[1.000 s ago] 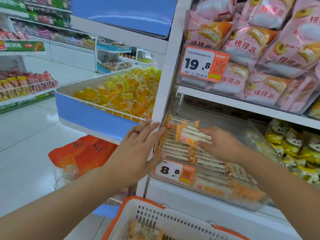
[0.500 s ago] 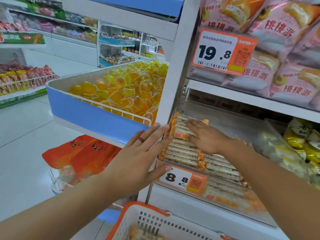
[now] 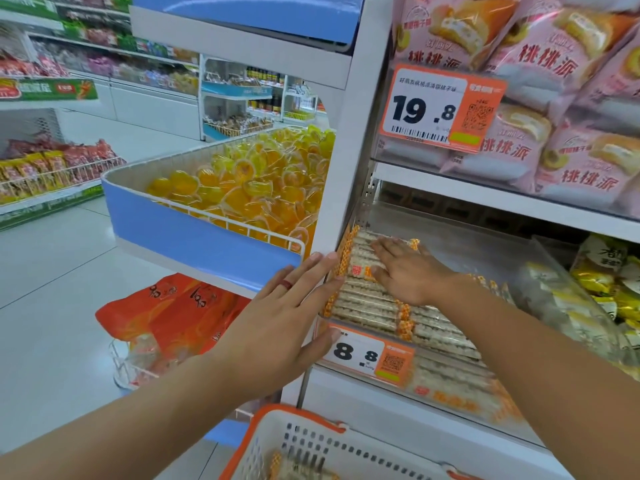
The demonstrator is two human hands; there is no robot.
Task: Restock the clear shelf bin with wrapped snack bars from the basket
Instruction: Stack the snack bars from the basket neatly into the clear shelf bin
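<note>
hidden/cut off: basket (image 3: 311,441) only partly in view at bottom edge, a few bars inside it blurred; both forearms run out of frame; front rows of the snack bars (image 3: 367,299) blur behind the clear bin's front wall; small print on the price tag (image 3: 367,356) unreadable, only "8.8" clear
left hand (image 3: 277,327): open & flat, fingers straight, red ring on one; pressed against the white upright at the clear shelf bin's (image 3: 540,271) left end, thumb on the tag's edge; grasping nothing
right hand (image 3: 405,268): inside the bin, palm down, fingers spread flat on top of the rear bars; released, not gripping; can't tell if a bar sits under the palm
snack bars: long thin sticks in clear wrap w/ orange crimped ends, pale grainy filling, laid side by side in rows across the bin's left part; right part of bin bare
bin: clear plastic, glossy, tilted down toward the front
basket: white perforated plastic w/ orange rim
shelf above: puffy pink bags (image 3: 554,98), "19.8" tag
</note>
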